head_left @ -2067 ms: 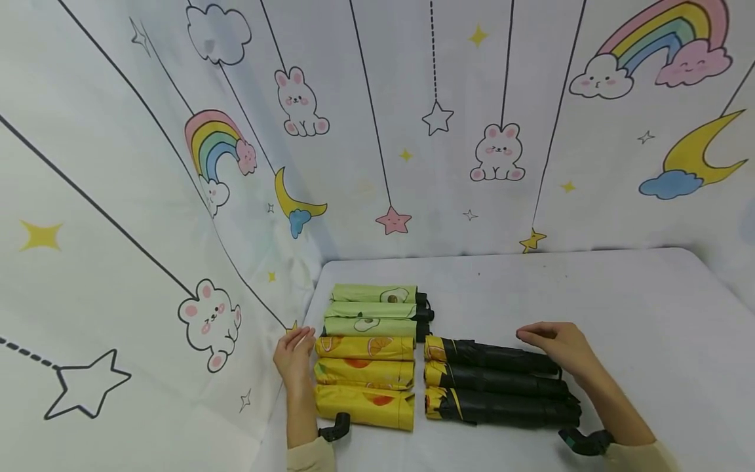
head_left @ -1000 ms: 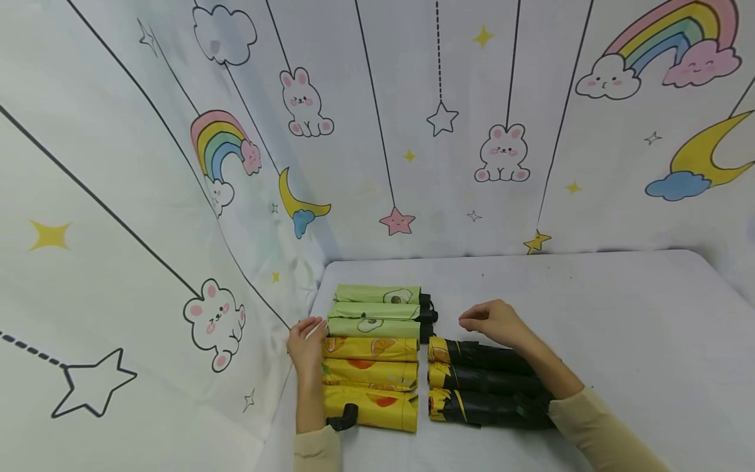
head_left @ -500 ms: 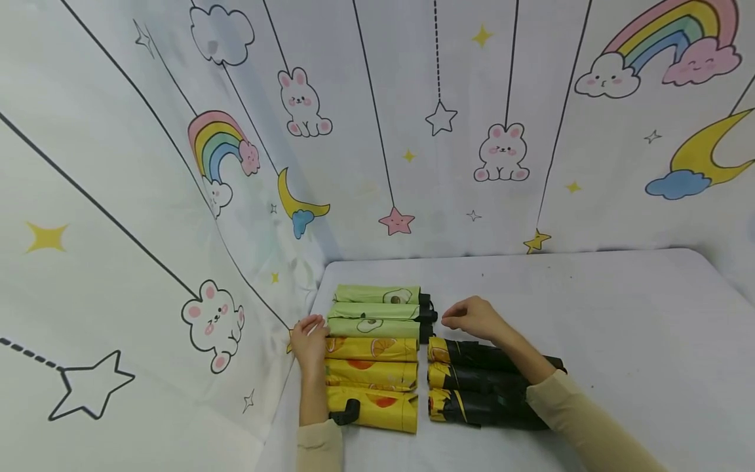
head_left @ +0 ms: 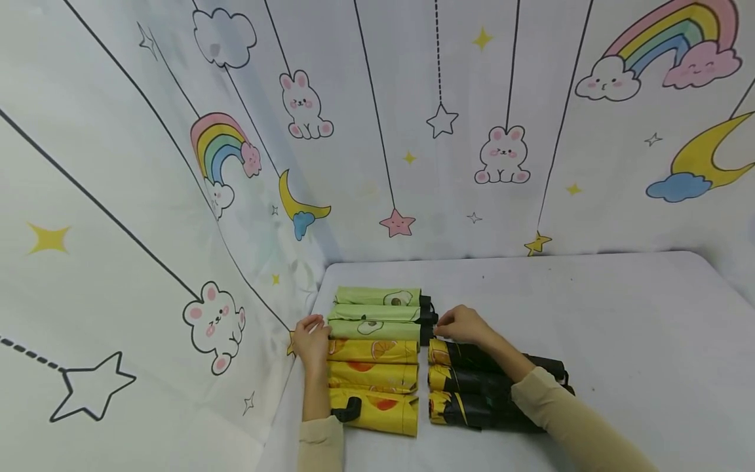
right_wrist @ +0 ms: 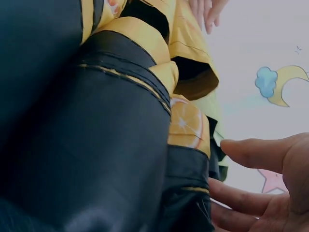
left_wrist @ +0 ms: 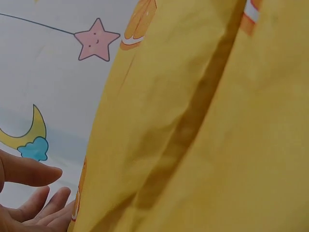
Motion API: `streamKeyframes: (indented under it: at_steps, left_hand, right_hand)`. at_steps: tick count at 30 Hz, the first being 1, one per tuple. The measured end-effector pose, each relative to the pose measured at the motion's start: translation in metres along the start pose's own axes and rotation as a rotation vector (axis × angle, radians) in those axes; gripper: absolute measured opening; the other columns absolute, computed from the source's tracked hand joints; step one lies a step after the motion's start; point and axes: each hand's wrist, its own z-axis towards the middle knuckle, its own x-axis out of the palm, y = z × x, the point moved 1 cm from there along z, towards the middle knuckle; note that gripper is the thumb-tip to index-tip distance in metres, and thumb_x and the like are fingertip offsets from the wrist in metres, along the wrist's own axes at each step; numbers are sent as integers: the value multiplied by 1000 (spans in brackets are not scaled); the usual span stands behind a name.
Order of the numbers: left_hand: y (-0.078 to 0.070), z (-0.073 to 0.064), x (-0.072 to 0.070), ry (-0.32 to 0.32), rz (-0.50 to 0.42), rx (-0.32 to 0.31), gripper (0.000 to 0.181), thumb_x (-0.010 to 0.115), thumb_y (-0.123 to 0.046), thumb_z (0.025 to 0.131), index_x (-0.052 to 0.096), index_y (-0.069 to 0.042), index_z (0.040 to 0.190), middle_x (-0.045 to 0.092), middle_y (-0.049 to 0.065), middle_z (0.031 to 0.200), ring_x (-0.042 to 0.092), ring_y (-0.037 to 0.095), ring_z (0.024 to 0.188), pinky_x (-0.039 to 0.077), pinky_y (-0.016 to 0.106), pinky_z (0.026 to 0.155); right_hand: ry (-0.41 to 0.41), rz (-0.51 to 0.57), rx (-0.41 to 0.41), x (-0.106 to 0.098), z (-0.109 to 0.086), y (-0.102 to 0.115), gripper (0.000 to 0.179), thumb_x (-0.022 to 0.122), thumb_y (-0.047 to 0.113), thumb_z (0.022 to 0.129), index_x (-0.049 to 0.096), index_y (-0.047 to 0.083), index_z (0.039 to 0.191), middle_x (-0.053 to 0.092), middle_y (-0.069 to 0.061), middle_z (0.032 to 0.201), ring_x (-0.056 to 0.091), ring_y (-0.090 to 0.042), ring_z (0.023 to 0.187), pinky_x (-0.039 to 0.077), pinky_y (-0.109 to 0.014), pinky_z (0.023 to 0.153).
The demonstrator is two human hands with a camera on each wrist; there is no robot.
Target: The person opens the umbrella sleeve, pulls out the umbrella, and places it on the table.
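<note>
Three green avocado-print folded umbrellas (head_left: 354,330) lie side by side at the back left, their black ends (head_left: 426,333) pointing right. In front of them are three yellow fruit-print sleeves (head_left: 366,375); the right wrist view shows the dark open mouth of one sleeve (right_wrist: 195,79). My left hand (head_left: 310,339) is at the left ends of the nearest green umbrella and the rear sleeve, fingers loosely bent. My right hand (head_left: 468,328) has its fingertips right at the black ends; in the right wrist view its thumb (right_wrist: 256,152) and fingers are apart.
Three black folded umbrellas (head_left: 472,379) with yellow orange-print tips lie right of the sleeves, partly under my right forearm. White table cloth (head_left: 637,328) spreads to the right. A white printed curtain (head_left: 354,164) stands behind and along the left side.
My right hand has moved left, from above the far end of the black umbrellas to the green umbrellas' black ends. The left hand has shifted slightly right. The umbrellas and sleeves lie as before.
</note>
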Motion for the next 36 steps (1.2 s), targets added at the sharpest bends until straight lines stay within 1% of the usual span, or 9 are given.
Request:
streamKeyframes:
  at_steps: [9, 13, 16, 20, 25, 30, 33, 35, 36]
  left_hand:
    - [6, 2, 6, -6, -4, 24, 41, 66, 13, 90, 58, 7, 130, 62, 25, 129, 62, 40, 127, 58, 41, 95]
    - [9, 4, 6, -8, 0, 17, 41, 65, 13, 90, 58, 8, 130, 61, 26, 129, 62, 40, 127, 58, 42, 96]
    - [11, 5, 6, -16, 9, 13, 41, 64, 13, 90, 58, 8, 130, 62, 26, 128, 62, 40, 127, 58, 40, 94]
    - [15, 5, 6, -31, 17, 22, 39, 64, 14, 90, 59, 9, 129, 64, 26, 125, 65, 40, 124, 59, 36, 91]
    - [17, 5, 6, -43, 14, 14, 38, 64, 15, 90, 60, 8, 127, 66, 25, 124, 66, 40, 123, 60, 35, 90]
    - [19, 6, 5, -64, 1, 0, 38, 66, 17, 89, 61, 7, 125, 67, 26, 123, 66, 40, 121, 60, 32, 89]
    - [20, 7, 5, -74, -17, 0, 38, 66, 19, 88, 61, 8, 124, 68, 27, 122, 68, 41, 120, 61, 30, 87]
    - [21, 8, 5, -80, -28, 3, 38, 65, 21, 87, 61, 10, 123, 69, 29, 122, 68, 41, 119, 61, 29, 87]
    - [21, 8, 4, -85, -35, 3, 37, 65, 22, 87, 62, 10, 122, 69, 30, 121, 68, 41, 118, 61, 29, 87]
  right_hand:
    - [-18, -33, -39, 10, 3, 4, 25, 77, 21, 93, 80, -1, 105, 76, -6, 93, 70, -22, 83, 61, -44, 74]
    - [-11, -29, -23, 14, 3, 4, 27, 77, 20, 94, 80, -3, 105, 77, -11, 96, 68, -19, 75, 57, -39, 68]
    - [2, -8, 5, 18, 4, 3, 29, 76, 21, 95, 79, -6, 107, 78, -13, 99, 52, -12, 55, 47, -32, 58]
    - [-3, -5, 38, 21, 5, 3, 31, 75, 22, 96, 78, -7, 107, 77, -14, 98, 32, -10, 44, 39, -28, 52]
    - [-23, -44, 68, 23, 6, 2, 34, 77, 26, 95, 78, -5, 110, 76, -17, 109, 52, -12, 57, 50, -33, 61]
    - [-7, 6, 76, 23, 6, 1, 35, 75, 25, 97, 76, -7, 112, 72, -7, 85, 50, -13, 56, 49, -33, 61]
    - [18, 68, 65, 24, 7, 2, 29, 72, 22, 99, 76, -7, 98, 52, 3, 60, 35, -11, 47, 37, -29, 52]
    - [29, 102, 63, 24, 8, 2, 29, 71, 20, 100, 75, -7, 91, 41, 1, 55, 29, -11, 47, 32, -29, 51]
    - [23, 108, 62, 25, 8, 2, 29, 71, 21, 100, 74, -7, 91, 45, 2, 59, 33, -10, 50, 35, -29, 51]
